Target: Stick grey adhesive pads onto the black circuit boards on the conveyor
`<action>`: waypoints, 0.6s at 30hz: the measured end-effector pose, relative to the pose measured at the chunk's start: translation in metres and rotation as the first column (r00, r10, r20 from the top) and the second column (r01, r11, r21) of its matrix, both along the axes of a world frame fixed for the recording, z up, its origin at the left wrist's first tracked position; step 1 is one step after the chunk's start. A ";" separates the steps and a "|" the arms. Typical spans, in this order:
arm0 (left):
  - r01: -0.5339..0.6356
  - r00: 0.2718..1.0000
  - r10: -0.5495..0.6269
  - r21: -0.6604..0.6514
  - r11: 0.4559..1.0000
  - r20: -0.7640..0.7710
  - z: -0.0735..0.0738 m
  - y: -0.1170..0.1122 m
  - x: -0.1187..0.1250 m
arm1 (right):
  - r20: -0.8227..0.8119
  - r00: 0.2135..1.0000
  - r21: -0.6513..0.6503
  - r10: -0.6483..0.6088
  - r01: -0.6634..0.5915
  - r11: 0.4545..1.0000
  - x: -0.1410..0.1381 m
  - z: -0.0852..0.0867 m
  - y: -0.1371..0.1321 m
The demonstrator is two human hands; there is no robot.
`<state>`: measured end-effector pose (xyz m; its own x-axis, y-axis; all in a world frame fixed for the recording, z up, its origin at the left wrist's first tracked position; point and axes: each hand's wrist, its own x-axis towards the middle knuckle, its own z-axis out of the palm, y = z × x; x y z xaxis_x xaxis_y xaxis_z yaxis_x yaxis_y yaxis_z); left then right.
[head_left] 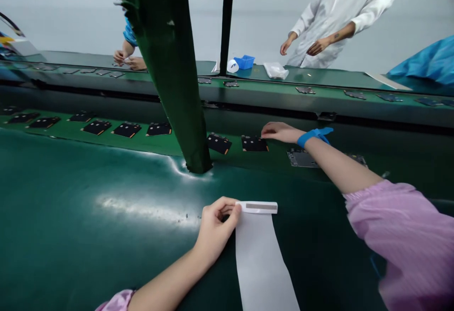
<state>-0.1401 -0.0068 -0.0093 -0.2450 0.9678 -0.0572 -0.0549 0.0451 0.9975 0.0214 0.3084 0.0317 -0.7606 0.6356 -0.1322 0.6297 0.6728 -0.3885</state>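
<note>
Between my left hand's (pixel 220 221) thumb and fingers is the top end of a long white paper strip (pixel 260 259). That end is folded over and carries a narrow grey strip (pixel 261 206); the rest hangs down towards me over the green table. Farther off, my right hand (pixel 280 132), with a blue band (pixel 314 136) at the wrist, has its fingers pinched together at the upper right corner of a black circuit board (pixel 254 144). Whatever is in that pinch is too small to make out. Under my right forearm lies a grey circuit board (pixel 301 158), partly covered.
A green post (pixel 170 69) rises from the table left of my hands. Several black boards (pixel 126 129) lie along the green belt (pixel 142 142). Beyond, a second line bears more boards, a blue bin (pixel 244 62) and a plastic bag (pixel 275 70). Co-workers' hands (pixel 319 46) show there.
</note>
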 end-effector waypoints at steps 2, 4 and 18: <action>-0.004 1.000 0.004 -0.006 1.000 -0.005 -0.001 0.000 0.000 | 0.050 0.999 -0.045 0.005 -0.002 0.999 -0.001 -0.005 0.004; -0.004 1.000 0.004 -0.013 1.000 -0.005 -0.001 0.000 0.000 | 0.067 0.998 -0.078 0.001 0.004 0.997 0.001 -0.009 0.006; 0.001 1.000 0.000 -0.008 1.000 0.021 -0.002 0.001 -0.001 | -0.044 0.994 -0.093 -0.099 0.095 0.991 0.015 -0.013 -0.006</action>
